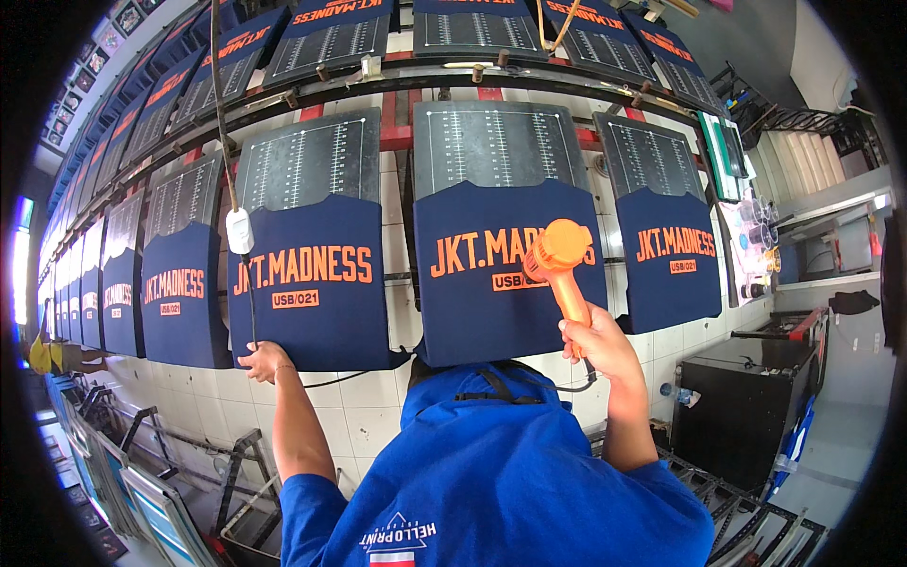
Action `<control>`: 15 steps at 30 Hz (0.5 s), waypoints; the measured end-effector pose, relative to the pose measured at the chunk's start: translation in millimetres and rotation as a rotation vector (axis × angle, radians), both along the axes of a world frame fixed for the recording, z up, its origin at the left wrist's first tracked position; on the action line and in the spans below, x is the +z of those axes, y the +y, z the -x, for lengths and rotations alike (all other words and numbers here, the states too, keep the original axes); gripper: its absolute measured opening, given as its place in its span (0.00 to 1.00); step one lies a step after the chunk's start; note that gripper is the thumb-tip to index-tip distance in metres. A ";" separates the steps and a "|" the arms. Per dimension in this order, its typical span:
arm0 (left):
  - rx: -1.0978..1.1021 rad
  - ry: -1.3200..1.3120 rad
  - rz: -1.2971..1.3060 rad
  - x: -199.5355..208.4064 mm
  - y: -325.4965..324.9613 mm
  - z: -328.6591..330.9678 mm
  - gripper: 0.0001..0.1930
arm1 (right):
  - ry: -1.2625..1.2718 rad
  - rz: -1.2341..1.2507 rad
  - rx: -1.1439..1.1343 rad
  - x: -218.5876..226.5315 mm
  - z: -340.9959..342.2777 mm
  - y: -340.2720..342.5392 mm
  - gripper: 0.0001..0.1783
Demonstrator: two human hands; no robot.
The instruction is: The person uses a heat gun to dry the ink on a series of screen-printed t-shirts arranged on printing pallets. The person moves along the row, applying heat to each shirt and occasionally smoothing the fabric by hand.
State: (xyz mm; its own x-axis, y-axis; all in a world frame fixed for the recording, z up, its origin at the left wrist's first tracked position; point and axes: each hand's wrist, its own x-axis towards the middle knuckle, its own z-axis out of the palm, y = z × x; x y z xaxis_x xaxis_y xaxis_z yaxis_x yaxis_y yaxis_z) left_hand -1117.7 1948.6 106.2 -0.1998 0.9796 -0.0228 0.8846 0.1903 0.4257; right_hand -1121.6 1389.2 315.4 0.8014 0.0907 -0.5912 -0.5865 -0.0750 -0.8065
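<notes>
My right hand (605, 342) is wrapped round the handle of an orange hair dryer (564, 244). The dryer is over the printed part of a navy shirt (472, 326) that is stretched on a dark board (501, 142) with white markings. Part of the orange print is hidden behind it. Farther left, my left hand (265, 361) is closed on a dark power cord (252, 307) at the lower edge of another navy shirt (331, 321). That cord comes down from a white plug connector (240, 231), which hangs on a cable from above.
More boards with navy printed shirts run left, and another shirt (671, 241) lies to the right. Behind is a metal rail (529, 73) with a second row. A black cabinet (732, 411) stands at right; metal racks (236, 482) are at lower left.
</notes>
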 end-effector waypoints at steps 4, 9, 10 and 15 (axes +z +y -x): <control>0.019 -0.014 -0.043 -6.6 6.8 4.4 0.28 | 0.053 -0.009 0.010 4.4 -2.5 -10.9 0.09; 0.017 -0.033 -0.031 0.1 0.2 1.8 0.28 | 0.049 0.004 -0.017 7.0 0.0 -16.2 0.09; 0.015 -0.041 -0.027 1.6 -1.0 1.8 0.28 | 0.077 0.000 -0.014 9.3 -0.5 -20.8 0.09; 0.005 -0.016 -0.048 -7.3 4.6 4.8 0.28 | 0.008 0.016 -0.040 -5.2 4.9 -27.3 0.11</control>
State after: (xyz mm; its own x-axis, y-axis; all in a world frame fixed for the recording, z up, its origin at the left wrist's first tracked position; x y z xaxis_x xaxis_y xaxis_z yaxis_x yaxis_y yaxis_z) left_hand -1122.5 1953.1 98.9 -0.2050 0.9785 0.0208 0.8764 0.1741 0.4489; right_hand -1126.5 1361.9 310.2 0.7997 0.0493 -0.5984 -0.5954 -0.0642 -0.8009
